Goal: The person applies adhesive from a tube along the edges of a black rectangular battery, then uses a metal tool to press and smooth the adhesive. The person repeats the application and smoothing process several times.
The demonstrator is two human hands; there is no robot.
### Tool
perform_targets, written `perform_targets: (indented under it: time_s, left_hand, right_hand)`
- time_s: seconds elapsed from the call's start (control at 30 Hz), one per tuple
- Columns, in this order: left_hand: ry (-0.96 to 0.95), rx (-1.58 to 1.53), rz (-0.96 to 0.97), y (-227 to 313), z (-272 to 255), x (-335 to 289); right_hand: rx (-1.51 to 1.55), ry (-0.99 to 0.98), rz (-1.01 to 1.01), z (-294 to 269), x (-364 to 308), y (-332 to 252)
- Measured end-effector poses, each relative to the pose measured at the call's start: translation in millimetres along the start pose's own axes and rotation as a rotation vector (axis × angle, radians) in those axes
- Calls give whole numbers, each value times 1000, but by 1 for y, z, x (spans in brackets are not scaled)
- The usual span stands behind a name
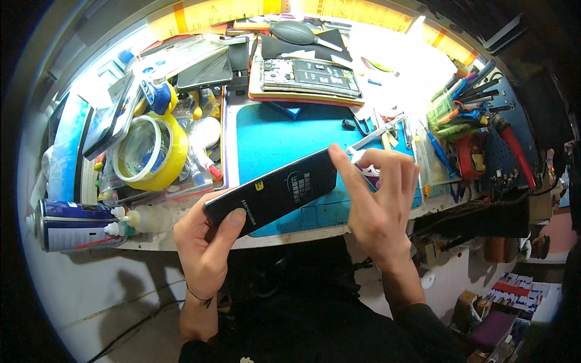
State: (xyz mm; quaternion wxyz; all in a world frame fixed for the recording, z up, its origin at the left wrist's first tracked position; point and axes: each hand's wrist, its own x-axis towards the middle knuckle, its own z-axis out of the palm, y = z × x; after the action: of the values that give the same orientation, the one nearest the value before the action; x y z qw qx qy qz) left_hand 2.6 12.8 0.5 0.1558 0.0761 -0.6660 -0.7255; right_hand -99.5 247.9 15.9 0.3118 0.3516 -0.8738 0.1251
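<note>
A black smartphone (272, 189), its screen side up with pale printing and a small yellow mark, is held tilted above the bench's front edge. My left hand (209, 242) grips its lower left end, thumb on the face and fingers underneath. The thumb of my right hand (378, 206) reaches up to the phone's far right corner and seems to touch it. Its other fingers are bent and apart from the thumb. A blue work mat (266, 133) lies beneath. Behind the right fingers, a small purple-and-white object (370, 175) is partly hidden.
An opened device (308, 77) lies at the back below an air blower (293, 32). Metal tweezers (378, 132) lie on the mat's right. Yellow tape rolls (175, 151), dropper bottles (148, 218) and a spray can (75, 225) crowd the left. A tool holder (448, 112) stands right.
</note>
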Motion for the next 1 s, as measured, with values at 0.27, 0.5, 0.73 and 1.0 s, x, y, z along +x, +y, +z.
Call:
perform_targets:
  time_s: [0.27, 0.5, 0.73, 1.0]
  left_hand:
    - [6, 18, -4, 2, 3, -1]
    - [9, 0, -14, 0, 2, -1]
    - [8, 12, -24, 4, 3, -2]
    - [5, 4, -4, 1, 2, -1]
  right_hand:
    - [106, -3, -96, -2, 9, -31]
    - [-29, -17, -3, 0, -4, 0]
    - [90, 19, -158, -1, 10, -35]
    - [-16, 86, -119, 6, 2, -15]
